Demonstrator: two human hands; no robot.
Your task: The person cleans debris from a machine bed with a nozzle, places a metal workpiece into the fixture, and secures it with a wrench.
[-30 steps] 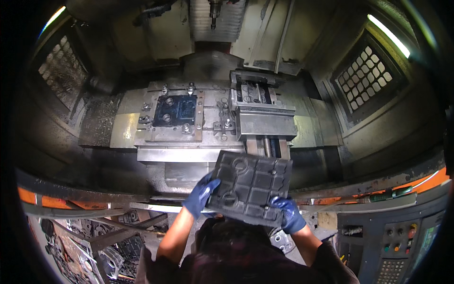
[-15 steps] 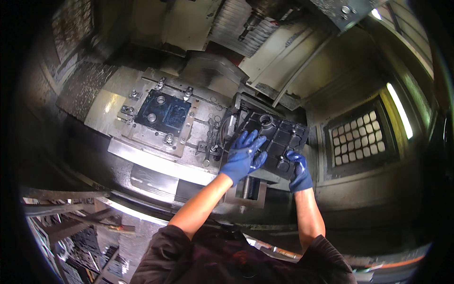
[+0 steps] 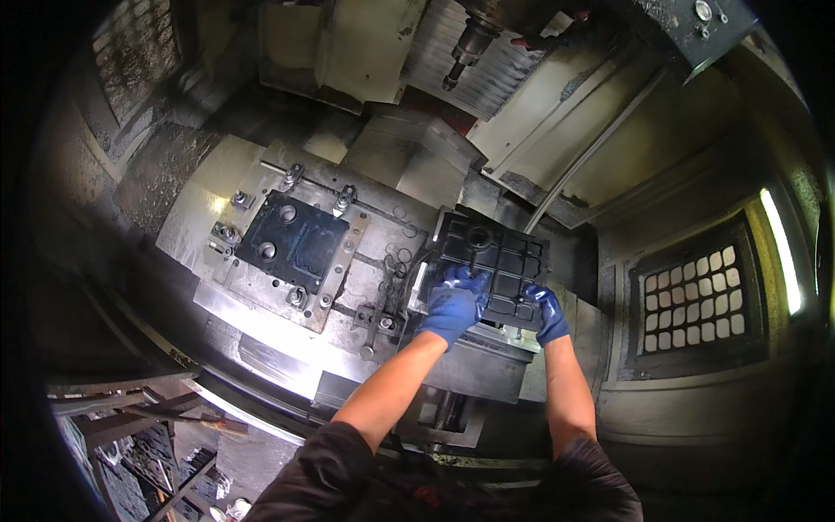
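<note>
A black ribbed metal plate [image 3: 515, 261] with a round raised boss [image 3: 479, 237] lies over the vise [image 3: 417, 300] on the right part of the machine bed. My left hand [image 3: 457, 300], in a blue coated glove, has its fingers curled over the plate's near left part, below the boss. At the near right corner my right hand [image 3: 548, 315], in a matching glove, grips the plate's edge with thumb and fingers. The undersides of both grips are hidden. Left of the vise, a dark blue-black plate [image 3: 294, 241] with two round holes sits among several bolted clamps [image 3: 297, 297].
A wrench [image 3: 372, 335] and several rings [image 3: 403, 255] lie on the bed between the two plates. The spindle with its tool [image 3: 464, 56] hangs at the back. A hose [image 3: 591, 152] slants down at the right. A grated window [image 3: 693, 291] is set in the right wall.
The ribbed plate has turned and shifted slightly, uncovering metal under its near edge. My left hand has gone from spread flat on it to curled. My right hand stays at its corner.
</note>
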